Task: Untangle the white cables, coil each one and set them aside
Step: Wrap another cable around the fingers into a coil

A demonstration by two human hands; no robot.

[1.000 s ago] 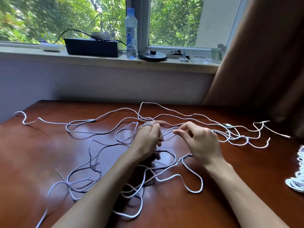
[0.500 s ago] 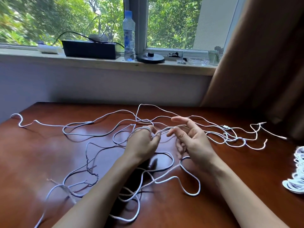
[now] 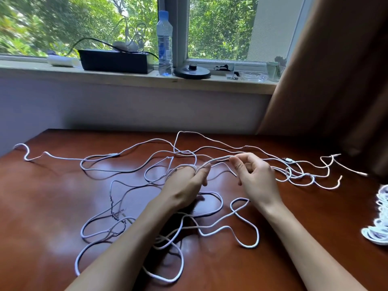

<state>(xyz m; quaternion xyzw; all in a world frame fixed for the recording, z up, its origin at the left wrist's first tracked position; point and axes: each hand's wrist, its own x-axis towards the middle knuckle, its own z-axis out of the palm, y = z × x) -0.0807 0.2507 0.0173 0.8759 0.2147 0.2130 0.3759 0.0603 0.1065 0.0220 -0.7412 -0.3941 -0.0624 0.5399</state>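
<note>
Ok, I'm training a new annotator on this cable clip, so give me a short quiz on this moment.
1. True or false: white cable is looped round the fingers of the left hand.
2. The right hand is: A) open and empty, B) pinching a cable strand, C) holding a bottle.
3. Where does the coiled bundle lie?
Key: 1 true; 2 B; 3 at the right edge of the table.

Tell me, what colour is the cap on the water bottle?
Blue. The bottle cap shows best in the head view, up on the windowsill.
</note>
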